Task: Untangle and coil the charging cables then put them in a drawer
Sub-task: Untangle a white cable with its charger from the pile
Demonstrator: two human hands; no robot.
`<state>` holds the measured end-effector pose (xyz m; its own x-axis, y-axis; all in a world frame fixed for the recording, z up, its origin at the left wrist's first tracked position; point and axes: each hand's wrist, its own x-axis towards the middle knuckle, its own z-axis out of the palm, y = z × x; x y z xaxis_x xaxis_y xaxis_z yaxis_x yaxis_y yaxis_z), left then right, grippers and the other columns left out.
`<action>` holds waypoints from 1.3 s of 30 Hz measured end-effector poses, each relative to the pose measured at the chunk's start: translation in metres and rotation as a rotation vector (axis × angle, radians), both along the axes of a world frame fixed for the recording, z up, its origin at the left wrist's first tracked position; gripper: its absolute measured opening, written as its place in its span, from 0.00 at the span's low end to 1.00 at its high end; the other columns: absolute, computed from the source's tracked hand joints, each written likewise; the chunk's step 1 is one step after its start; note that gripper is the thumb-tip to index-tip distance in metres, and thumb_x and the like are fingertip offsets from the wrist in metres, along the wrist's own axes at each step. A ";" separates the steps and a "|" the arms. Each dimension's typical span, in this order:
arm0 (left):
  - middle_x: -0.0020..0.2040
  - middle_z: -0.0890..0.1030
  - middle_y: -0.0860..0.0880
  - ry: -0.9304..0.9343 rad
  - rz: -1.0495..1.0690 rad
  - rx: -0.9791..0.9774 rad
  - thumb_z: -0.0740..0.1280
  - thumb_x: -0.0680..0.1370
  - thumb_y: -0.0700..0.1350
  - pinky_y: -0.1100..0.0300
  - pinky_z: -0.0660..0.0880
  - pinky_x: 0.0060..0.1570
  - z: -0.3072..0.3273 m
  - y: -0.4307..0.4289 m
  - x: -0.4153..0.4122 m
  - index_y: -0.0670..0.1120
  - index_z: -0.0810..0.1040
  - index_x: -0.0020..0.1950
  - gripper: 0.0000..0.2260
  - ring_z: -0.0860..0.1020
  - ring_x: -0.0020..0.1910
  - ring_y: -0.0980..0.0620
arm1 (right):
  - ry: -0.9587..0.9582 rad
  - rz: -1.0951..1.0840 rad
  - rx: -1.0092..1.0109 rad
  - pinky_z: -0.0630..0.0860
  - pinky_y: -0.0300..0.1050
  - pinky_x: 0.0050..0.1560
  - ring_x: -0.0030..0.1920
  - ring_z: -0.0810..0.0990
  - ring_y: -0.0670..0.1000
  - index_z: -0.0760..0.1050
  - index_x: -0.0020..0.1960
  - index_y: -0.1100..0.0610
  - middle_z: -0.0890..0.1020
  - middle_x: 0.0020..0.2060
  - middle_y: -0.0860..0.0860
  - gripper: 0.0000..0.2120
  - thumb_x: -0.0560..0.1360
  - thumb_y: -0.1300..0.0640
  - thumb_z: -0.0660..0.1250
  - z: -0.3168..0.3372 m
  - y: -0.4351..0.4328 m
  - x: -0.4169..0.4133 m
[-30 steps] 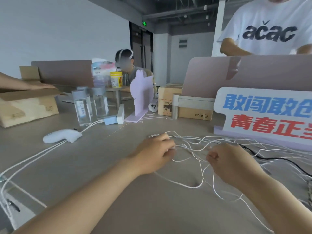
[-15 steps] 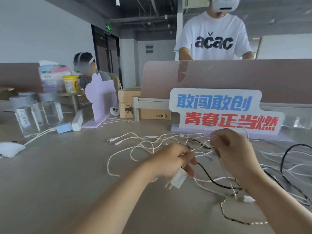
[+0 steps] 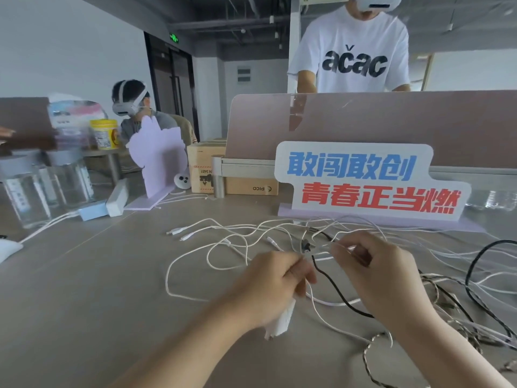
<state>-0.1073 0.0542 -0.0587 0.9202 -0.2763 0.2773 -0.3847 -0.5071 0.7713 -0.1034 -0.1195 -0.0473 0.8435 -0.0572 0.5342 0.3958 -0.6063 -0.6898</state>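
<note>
Desk [image 3: 84, 289]: left hand [image 3: 272, 287] still grips charger [image 3: 282, 320]; right hand [image 3: 377, 275] apparently pinching white cables [image 3: 173, 231].

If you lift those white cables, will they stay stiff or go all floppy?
Probably floppy: the white cables lie in loose loops on the table. They'd likely drag each other along, since they cross the black cable in a tangle. The white charger plug held in the left hand would probably dangle and swing.
</note>
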 end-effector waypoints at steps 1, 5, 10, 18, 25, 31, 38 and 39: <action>0.34 0.80 0.52 -0.059 0.042 -0.008 0.58 0.82 0.48 0.61 0.72 0.40 0.000 -0.001 0.000 0.54 0.79 0.41 0.13 0.75 0.33 0.58 | 0.016 -0.004 -0.029 0.66 0.30 0.33 0.30 0.72 0.43 0.77 0.37 0.47 0.74 0.22 0.44 0.06 0.72 0.54 0.70 -0.003 0.000 0.001; 0.30 0.74 0.55 0.112 0.023 -0.370 0.57 0.82 0.40 0.64 0.65 0.28 0.006 -0.004 -0.002 0.51 0.80 0.41 0.16 0.67 0.24 0.57 | 0.014 0.003 -0.097 0.67 0.31 0.35 0.33 0.73 0.41 0.76 0.36 0.49 0.74 0.22 0.45 0.08 0.74 0.56 0.68 -0.009 0.005 0.002; 0.25 0.64 0.53 0.392 0.054 -0.833 0.58 0.80 0.40 0.67 0.54 0.21 0.020 0.001 -0.003 0.44 0.78 0.36 0.14 0.56 0.22 0.58 | -0.009 0.024 -0.046 0.66 0.31 0.34 0.33 0.74 0.41 0.77 0.35 0.47 0.77 0.25 0.40 0.07 0.71 0.54 0.70 -0.005 0.007 0.000; 0.25 0.64 0.54 0.472 0.132 -1.016 0.60 0.79 0.44 0.66 0.54 0.20 0.021 0.004 -0.003 0.46 0.76 0.41 0.09 0.58 0.22 0.57 | -0.364 0.071 -0.109 0.68 0.33 0.32 0.32 0.75 0.48 0.80 0.39 0.52 0.79 0.30 0.44 0.03 0.68 0.58 0.68 -0.004 0.015 -0.011; 0.28 0.64 0.53 0.521 0.009 -0.819 0.68 0.73 0.55 0.67 0.54 0.21 0.021 -0.001 -0.011 0.47 0.83 0.49 0.13 0.56 0.23 0.57 | -0.355 0.258 -0.199 0.68 0.33 0.31 0.31 0.73 0.43 0.78 0.47 0.46 0.77 0.32 0.45 0.08 0.69 0.57 0.69 -0.013 0.023 -0.010; 0.31 0.75 0.52 0.431 0.166 -0.971 0.59 0.82 0.47 0.67 0.70 0.23 0.026 0.001 -0.004 0.48 0.72 0.33 0.17 0.74 0.28 0.57 | -0.122 0.200 -0.305 0.67 0.35 0.31 0.27 0.70 0.41 0.75 0.40 0.43 0.73 0.23 0.39 0.05 0.72 0.51 0.70 -0.012 0.022 -0.010; 0.23 0.60 0.52 0.456 0.062 -1.067 0.54 0.82 0.42 0.58 0.72 0.42 0.031 0.011 -0.002 0.49 0.68 0.33 0.17 0.82 0.32 0.51 | 0.194 -0.043 -0.353 0.69 0.45 0.31 0.28 0.73 0.52 0.75 0.31 0.57 0.75 0.23 0.53 0.23 0.70 0.38 0.64 0.002 -0.001 -0.002; 0.22 0.59 0.52 0.448 0.036 -1.047 0.54 0.81 0.41 0.57 0.71 0.45 0.030 0.010 -0.002 0.49 0.68 0.33 0.17 0.81 0.30 0.51 | 0.186 -0.041 -0.355 0.71 0.45 0.32 0.29 0.74 0.51 0.76 0.32 0.57 0.76 0.24 0.52 0.22 0.70 0.38 0.64 0.003 -0.002 -0.003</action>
